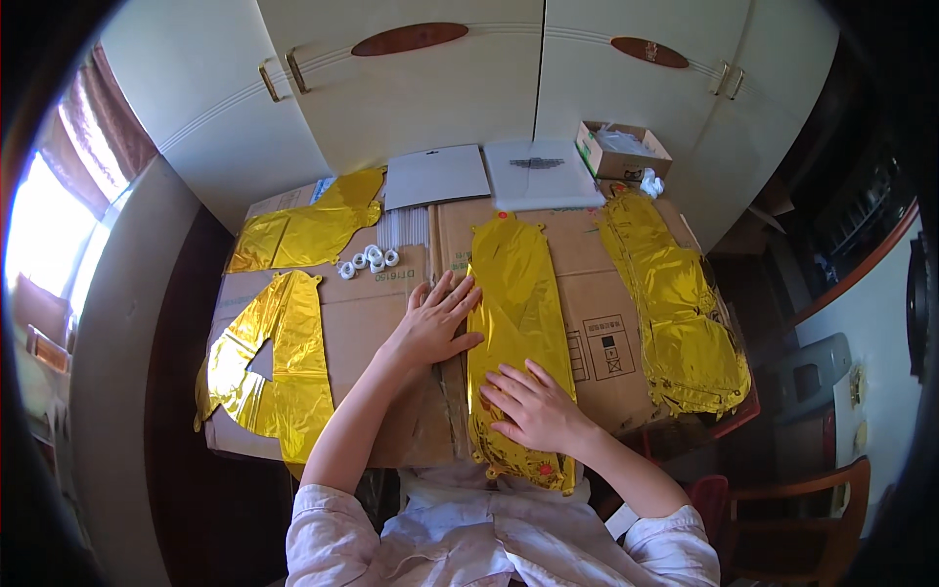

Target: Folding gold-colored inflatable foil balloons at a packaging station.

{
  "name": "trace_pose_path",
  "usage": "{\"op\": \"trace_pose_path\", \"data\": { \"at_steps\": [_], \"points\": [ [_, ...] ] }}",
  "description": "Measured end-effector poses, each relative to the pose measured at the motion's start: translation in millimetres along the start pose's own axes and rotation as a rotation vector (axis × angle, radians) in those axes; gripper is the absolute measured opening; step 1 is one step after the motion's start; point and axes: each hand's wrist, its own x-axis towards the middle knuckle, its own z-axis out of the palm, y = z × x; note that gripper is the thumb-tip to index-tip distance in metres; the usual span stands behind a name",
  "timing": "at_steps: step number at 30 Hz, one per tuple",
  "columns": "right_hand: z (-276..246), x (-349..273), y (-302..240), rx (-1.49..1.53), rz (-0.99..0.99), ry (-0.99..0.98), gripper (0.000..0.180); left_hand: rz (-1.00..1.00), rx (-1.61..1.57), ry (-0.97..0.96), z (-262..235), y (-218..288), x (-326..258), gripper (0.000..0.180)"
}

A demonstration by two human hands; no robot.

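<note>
A long, flat gold foil balloon (514,293) lies uninflated down the middle of the cardboard surface, its near end reaching toward my shirt. My left hand (430,325) rests open at its left edge, fingertips on the foil. Lower down, my right hand (533,406) lies open on the foil with fingers spread. On the left sits another flat foil balloon (298,342) with a triangular hole, and behind it a third gold foil piece (303,235). More crinkled gold foil balloons (680,313), seemingly layered, lie along the right side.
Small white ribbon rolls (375,258) cluster left of centre, beside a bundle of thin white sticks (403,229). Behind them lie a white card sheet (437,178) and a clear plastic packet (543,176). An open box (626,152) stands back right. A wooden chair (802,519) is lower right.
</note>
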Motion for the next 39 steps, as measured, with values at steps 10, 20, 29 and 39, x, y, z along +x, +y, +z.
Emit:
{"op": "trace_pose_path", "data": {
  "at_steps": [10,20,29,39],
  "points": [
    [-9.6,6.3,24.5,-0.01,0.058,0.123,0.045,0.243,-0.064,-0.03,-17.1,26.1,-32.9,0.078],
    [3.4,3.7,50.9,0.106,0.155,0.158,0.039,0.265,0.02,-0.022,-7.6,29.1,-45.1,0.083],
    [2.9,3.9,48.4,0.075,0.158,0.146,0.04,0.228,0.036,0.024,-7.8,33.5,-52.1,0.081],
    [3.6,4.6,48.0,0.037,0.157,0.129,0.041,0.218,0.056,-0.002,-6.9,32.4,-57.1,0.102]
  ]
}}
